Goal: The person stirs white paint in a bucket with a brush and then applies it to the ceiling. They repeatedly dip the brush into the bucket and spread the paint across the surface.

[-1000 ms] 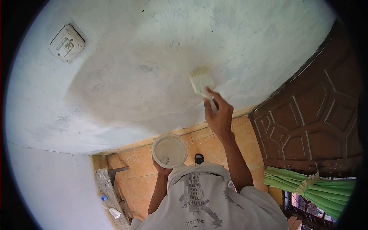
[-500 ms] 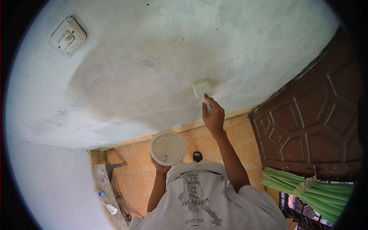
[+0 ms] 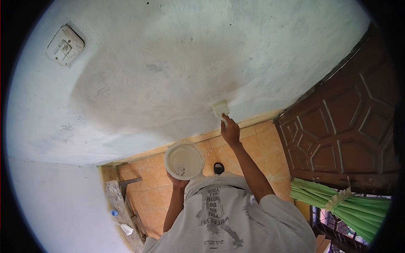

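Observation:
My right hand (image 3: 230,131) is closed round the handle of a wide, pale paintbrush (image 3: 220,109), whose bristles are at the wall (image 3: 168,84). A large darker, damp-looking patch spreads over the wall to the left of the brush. In front of my shirt, my left hand (image 3: 177,181) holds a round white bucket (image 3: 197,162) from its lower left side. Pale liquid or paste shows inside the bucket, with some lumps near its bottom edge.
A wall switch (image 3: 65,46) is at the upper left. On the right are a brown panelled door (image 3: 337,122) and a tied green curtain (image 3: 341,204). A worn wooden bench (image 3: 118,206) stands lower left on the orange tiled floor (image 3: 149,194).
My right hand and the brush have moved down the wall, slightly to the left. The left hand and bucket have barely shifted. The camera view has moved slightly.

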Motion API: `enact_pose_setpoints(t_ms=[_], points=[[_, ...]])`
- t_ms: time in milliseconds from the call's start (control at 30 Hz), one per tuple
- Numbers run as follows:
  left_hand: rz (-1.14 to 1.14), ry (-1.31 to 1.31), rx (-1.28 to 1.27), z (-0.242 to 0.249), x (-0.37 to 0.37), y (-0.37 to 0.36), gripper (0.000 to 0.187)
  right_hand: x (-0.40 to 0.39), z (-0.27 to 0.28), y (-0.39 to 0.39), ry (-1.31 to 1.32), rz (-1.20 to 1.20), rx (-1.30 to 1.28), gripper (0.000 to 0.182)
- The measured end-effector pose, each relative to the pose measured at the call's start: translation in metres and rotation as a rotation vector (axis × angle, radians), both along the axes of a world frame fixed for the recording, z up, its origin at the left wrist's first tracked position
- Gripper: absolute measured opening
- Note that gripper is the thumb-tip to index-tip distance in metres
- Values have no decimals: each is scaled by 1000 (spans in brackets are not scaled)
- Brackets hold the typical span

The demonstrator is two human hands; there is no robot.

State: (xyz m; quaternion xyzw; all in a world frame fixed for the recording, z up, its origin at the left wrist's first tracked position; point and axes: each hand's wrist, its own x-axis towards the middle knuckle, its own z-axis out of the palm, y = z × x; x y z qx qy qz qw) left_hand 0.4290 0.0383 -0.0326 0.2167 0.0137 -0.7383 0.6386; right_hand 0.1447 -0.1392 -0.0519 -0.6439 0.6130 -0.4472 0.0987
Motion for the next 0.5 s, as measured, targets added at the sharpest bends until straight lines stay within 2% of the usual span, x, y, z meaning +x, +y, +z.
enact_pose_setpoints(t_ms=[300, 500], points=[[4, 41, -29, -2, 5, 0, 72, -2, -34, -1, 17, 13, 34, 40], [50, 56, -80, 3, 7, 3, 74, -12, -31, -2, 81, 78, 361, 35]])
